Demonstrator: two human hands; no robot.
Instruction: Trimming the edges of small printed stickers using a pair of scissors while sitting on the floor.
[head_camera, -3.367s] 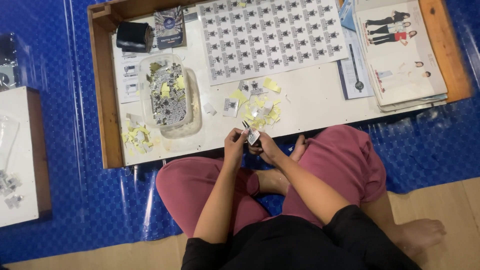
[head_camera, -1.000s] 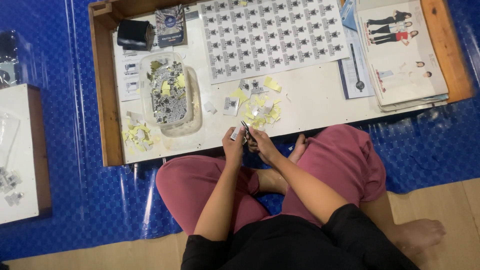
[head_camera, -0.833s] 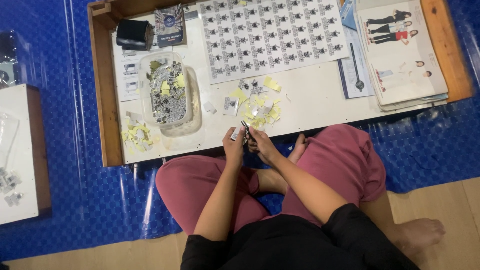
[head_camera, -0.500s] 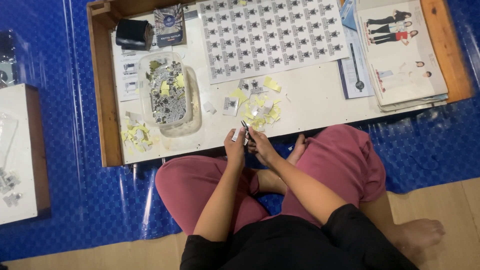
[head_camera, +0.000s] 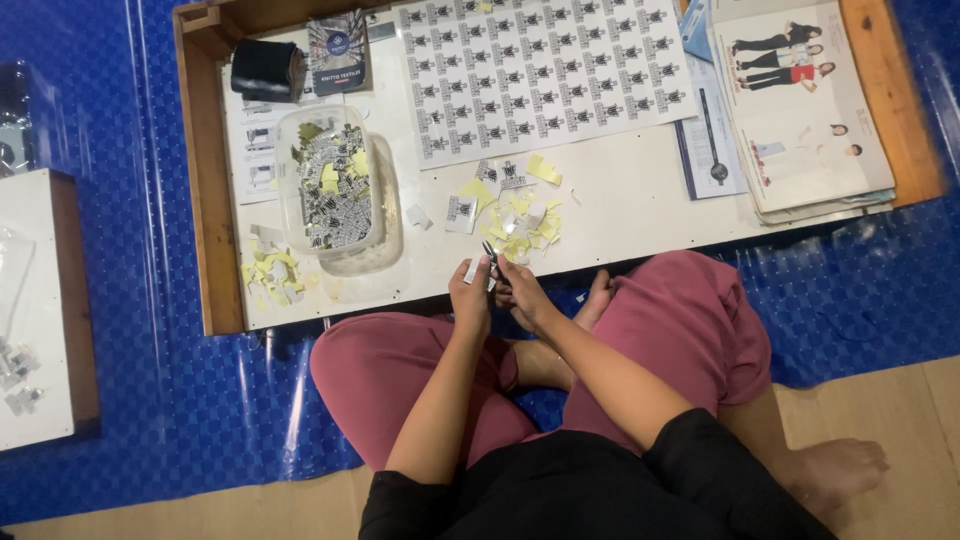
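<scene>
On the counter (head_camera: 640, 195), the sticker sheet (head_camera: 540, 75) lies at the back, the magazines (head_camera: 800, 105) to its right, the plastic tub (head_camera: 330, 190) of cut labels left, paper scraps (head_camera: 515, 215) just before the sheet.

A small white sticker (head_camera: 470, 270) with dark print is sitting pinched at the fingertips of the left hand (head_camera: 470, 296), just over the near edge of the bench (head_camera: 620, 210). A thin dark tool (head_camera: 490, 254), too small to identify, is resting in the right hand (head_camera: 520, 290), its tip touching the sticker.
</scene>
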